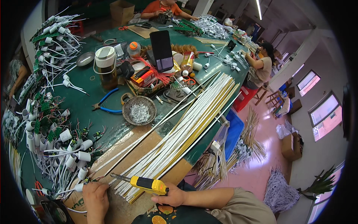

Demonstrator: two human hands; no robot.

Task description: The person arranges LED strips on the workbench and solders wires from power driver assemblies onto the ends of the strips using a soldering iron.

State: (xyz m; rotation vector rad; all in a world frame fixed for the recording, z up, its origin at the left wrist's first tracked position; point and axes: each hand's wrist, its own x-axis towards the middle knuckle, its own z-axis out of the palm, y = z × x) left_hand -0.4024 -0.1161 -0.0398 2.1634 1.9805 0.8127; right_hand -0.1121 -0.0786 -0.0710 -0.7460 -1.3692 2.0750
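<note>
Head view is showing the right hand (pixel 172 196) closing around the yellow grip of a soldering tool (pixel 143 183), its metal tip lying toward the left hand (pixel 95 195), which is pinching a thin wire with a white socket (pixel 78 187) at the surface (pixel 93 108) edge. Tool is looking light and rigid, best held by its grip; the limp wire is wanting a pinch near its end.

Your right hand (pixel 172 196) grips a glossy yellow plastic tool (pixel 149 184) with a bare metal tip. The strips (pixel 182 130) look smooth, the table (pixel 84 100) matt green, the bowl (pixel 139 109) dull metal.
</note>
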